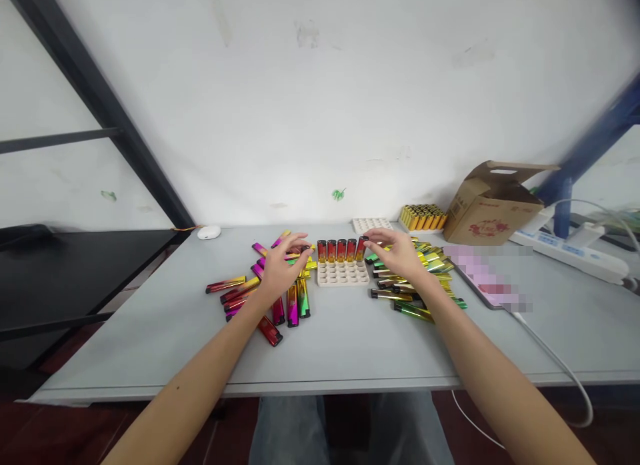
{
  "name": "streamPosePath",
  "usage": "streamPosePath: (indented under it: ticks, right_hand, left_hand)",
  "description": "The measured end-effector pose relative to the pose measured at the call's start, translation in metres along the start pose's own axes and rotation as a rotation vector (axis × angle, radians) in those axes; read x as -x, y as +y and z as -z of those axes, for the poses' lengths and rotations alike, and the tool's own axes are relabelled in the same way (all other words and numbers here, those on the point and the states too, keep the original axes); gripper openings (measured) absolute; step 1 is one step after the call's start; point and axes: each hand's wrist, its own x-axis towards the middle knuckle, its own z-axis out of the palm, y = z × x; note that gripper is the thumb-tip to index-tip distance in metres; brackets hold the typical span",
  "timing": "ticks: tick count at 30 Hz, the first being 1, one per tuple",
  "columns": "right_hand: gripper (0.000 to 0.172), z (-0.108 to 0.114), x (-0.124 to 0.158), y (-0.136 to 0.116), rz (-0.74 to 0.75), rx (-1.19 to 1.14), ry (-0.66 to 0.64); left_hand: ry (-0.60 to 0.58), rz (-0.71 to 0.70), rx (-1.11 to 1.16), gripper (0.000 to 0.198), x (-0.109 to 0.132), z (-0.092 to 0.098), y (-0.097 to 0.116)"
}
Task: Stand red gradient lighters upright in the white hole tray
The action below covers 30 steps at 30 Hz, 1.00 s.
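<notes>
Red-and-gold lighters (341, 250) stand upright in a row along the back of a white tray with round holes (344, 276). My right hand (396, 250) has thumb and fingers closed on the rightmost lighter (360, 249) of that row. Left of the tray, my left hand (284, 265) pinches a lighter (305, 249); its dark end shows at the fingertips and the rest is partly hidden. Beneath and around this hand lies a loose pile of red, purple and green lighters (271, 331). Gold and green lighters (413, 310) lie scattered under my right hand and wrist.
At the back stand another white tray (373, 223) and a tray packed with upright yellow lighters (424, 218). An open cardboard box (487, 215), a phone-like slab (483, 278) with a cable, and a power strip (570, 255) are on the right. A white earbud case (209, 232) sits back left.
</notes>
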Motion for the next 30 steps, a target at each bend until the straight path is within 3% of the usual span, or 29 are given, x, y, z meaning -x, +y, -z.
streamPosePath:
  ticks: [7,16,21,25,27,30]
  right_hand:
    - [0.021,0.002,0.003,-0.002,0.052,0.05,-0.057]
    - [0.024,-0.003,0.002,0.002,0.029,0.106,-0.074]
    - [0.028,-0.005,0.003,0.003,0.01,0.151,-0.072]
    - [0.032,-0.005,0.004,0.0,0.044,0.174,-0.019]
    - [0.032,-0.006,0.004,-0.001,0.054,0.184,-0.019]
    - [0.034,-0.008,0.005,0.001,0.057,0.205,-0.042]
  left_hand:
    - [-0.151,0.052,-0.022,0.027,0.003,-0.008,-0.005]
    - [-0.009,0.249,0.174,0.039,0.001,-0.005,-0.002]
    - [0.063,0.455,0.514,0.044,-0.006,0.0,0.003]
    - [0.028,0.67,0.845,0.028,-0.012,0.008,0.005]
    - [0.009,0.693,0.931,0.02,-0.012,0.01,0.006]
    - [-0.047,0.652,0.983,0.024,-0.011,0.01,0.011]
